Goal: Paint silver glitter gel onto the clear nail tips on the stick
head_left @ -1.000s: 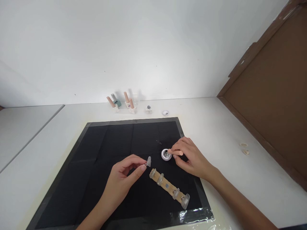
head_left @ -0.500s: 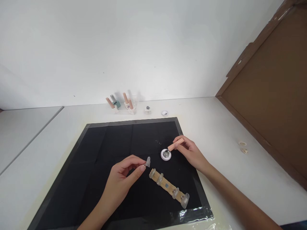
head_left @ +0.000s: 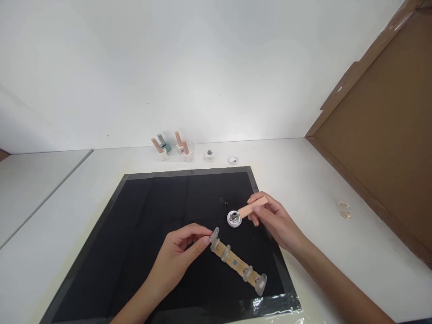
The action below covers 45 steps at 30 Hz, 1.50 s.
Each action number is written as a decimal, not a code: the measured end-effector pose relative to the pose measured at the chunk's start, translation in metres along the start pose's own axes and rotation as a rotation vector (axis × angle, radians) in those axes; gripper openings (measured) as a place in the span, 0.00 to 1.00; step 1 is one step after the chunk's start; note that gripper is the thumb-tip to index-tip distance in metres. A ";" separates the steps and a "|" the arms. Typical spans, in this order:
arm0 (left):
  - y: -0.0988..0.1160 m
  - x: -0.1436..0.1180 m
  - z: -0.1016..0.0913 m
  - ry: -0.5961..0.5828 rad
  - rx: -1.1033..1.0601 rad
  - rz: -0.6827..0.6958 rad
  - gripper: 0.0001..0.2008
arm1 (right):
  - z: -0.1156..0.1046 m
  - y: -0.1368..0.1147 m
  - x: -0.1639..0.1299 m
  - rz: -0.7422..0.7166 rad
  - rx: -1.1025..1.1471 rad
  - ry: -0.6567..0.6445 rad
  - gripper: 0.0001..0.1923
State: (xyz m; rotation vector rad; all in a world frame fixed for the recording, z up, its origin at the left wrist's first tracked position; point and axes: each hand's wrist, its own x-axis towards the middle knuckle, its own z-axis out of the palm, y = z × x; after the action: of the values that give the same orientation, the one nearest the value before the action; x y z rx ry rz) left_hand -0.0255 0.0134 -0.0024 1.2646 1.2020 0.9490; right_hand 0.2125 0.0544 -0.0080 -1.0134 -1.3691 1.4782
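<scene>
My left hand (head_left: 184,249) pinches a clear false nail (head_left: 214,235) between thumb and forefinger, beside the upper end of a tan display strip (head_left: 240,266). Several translucent nails stand along this strip, and a bluish dot marks its middle. In my right hand (head_left: 276,222) is a peach-handled nail polish brush (head_left: 252,207), gripped by thumb and fingers. Its tip is down at a small round white pot (head_left: 234,219) of silvery, glittery stuff. The bristles are too small to make out.
A black mat (head_left: 162,211) with taped edges lies under the work. Behind it stand several polish bottles (head_left: 164,155), one bottle (head_left: 209,155) without its brush cap, and a white lid (head_left: 232,160). Two small cream pieces (head_left: 344,215) lie at right. A brown board (head_left: 378,144) leans there.
My left hand has moved right with the nail, up to the strip's end. My right hand has shifted slightly right, with the brush handle lying lower at the pot.
</scene>
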 end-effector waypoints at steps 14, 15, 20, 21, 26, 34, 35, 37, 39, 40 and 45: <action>0.000 -0.004 0.005 -0.075 -0.142 -0.096 0.05 | 0.013 0.006 -0.017 -0.157 0.086 -0.239 0.09; 0.001 -0.004 0.005 -0.077 -0.138 -0.103 0.06 | 0.014 0.006 -0.018 -0.177 0.078 -0.241 0.08; 0.001 -0.003 0.004 -0.098 -0.125 -0.132 0.06 | 0.020 0.004 -0.018 -0.248 0.042 -0.250 0.06; 0.000 -0.003 0.004 -0.097 -0.126 -0.133 0.06 | 0.020 0.003 -0.018 -0.257 0.031 -0.258 0.05; 0.000 -0.004 0.005 -0.103 -0.137 -0.127 0.06 | 0.017 0.002 -0.017 -0.289 -0.009 -0.292 0.07; 0.000 -0.005 0.005 -0.086 -0.181 -0.131 0.05 | 0.006 0.008 -0.017 -0.301 0.056 -0.219 0.05; 0.000 -0.005 0.005 -0.083 -0.185 -0.131 0.05 | 0.006 0.008 -0.018 -0.295 0.051 -0.223 0.05; 0.000 -0.004 0.006 -0.084 -0.187 -0.128 0.05 | 0.008 0.005 -0.020 -0.286 0.029 -0.244 0.05; 0.000 -0.004 0.006 -0.087 -0.185 -0.125 0.05 | 0.012 0.003 -0.023 -0.289 0.008 -0.274 0.06; 0.000 -0.004 0.006 -0.087 -0.183 -0.125 0.05 | 0.014 0.002 -0.024 -0.294 -0.003 -0.287 0.06; -0.001 -0.004 0.007 -0.081 -0.170 -0.135 0.06 | 0.018 0.000 -0.025 -0.313 -0.041 -0.316 0.06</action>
State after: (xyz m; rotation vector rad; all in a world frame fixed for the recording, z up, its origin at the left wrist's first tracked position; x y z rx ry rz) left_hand -0.0194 0.0086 -0.0037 1.0639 1.1052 0.8732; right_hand 0.2024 0.0253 -0.0069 -0.5687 -1.7005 1.4144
